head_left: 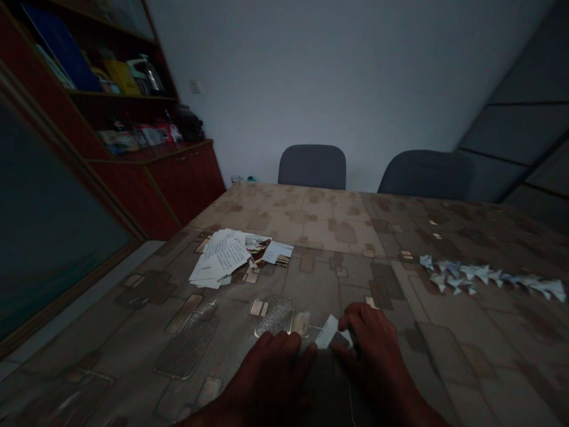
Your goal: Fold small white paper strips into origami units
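A small folded piece of paper (328,332), white with a dark grey patch, is between my two hands near the front edge of the table. My right hand (371,341) pinches its right side with thumb and fingers. From the left, my left hand (278,367) bears on the paper with its thumb, its other fingers curled in. Shadow hides the undersides of both hands. Further off to the left lies a loose pile of printed paper pieces (226,256). On the right, several small folded paper shapes (484,274) lie in uneven rows.
A patterned cloth covers the table (306,207). Beyond its far edge stand two grey chairs, a left chair (312,166) and a right chair (424,172), before a pale wall. A red-brown cabinet (178,184) with filled shelves stands at the left. The room is dim.
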`<state>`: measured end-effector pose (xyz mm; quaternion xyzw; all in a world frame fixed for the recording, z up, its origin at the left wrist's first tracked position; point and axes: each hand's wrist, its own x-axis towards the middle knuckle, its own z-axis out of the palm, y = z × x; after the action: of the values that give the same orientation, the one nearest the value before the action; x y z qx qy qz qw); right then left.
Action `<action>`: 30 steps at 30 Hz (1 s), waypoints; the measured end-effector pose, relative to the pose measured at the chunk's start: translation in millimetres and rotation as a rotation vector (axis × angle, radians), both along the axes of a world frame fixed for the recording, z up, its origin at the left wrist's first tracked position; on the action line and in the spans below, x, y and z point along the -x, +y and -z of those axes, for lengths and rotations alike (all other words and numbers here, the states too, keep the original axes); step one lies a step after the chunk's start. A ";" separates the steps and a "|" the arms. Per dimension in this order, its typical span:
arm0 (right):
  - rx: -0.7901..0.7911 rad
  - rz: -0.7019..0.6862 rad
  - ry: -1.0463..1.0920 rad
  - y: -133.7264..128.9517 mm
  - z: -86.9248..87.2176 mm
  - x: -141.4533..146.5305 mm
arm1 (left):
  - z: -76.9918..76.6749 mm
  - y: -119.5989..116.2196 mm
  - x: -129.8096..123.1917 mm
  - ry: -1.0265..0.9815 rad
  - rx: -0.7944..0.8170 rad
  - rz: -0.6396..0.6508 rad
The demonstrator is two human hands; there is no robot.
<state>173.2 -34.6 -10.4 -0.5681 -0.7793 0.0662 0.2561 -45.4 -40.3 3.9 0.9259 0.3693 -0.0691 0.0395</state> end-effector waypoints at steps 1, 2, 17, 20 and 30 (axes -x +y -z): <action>0.002 0.009 0.004 -1.4 2.4 -5.7 | 0.0 -0.2 0.1 0.001 0.004 0.003; 0.011 0.028 0.007 -2.9 4.7 -12.1 | -0.4 -0.4 0.2 0.006 0.011 0.005; 0.039 -0.328 -0.092 5.7 -28.3 -25.8 | -25.2 37.6 -30.0 -0.212 -0.087 0.072; 0.056 -0.330 -0.116 8.9 -28.9 -22.1 | -21.8 42.6 -33.2 -0.197 -0.129 0.133; -0.009 -0.298 -0.130 8.3 -25.8 -19.0 | -9.0 43.2 -31.0 -0.250 -0.215 0.160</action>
<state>192.2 -26.4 15.4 -0.4482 -0.8701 0.0630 0.1950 -14.4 2.9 12.9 0.9526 0.2919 0.0836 -0.0195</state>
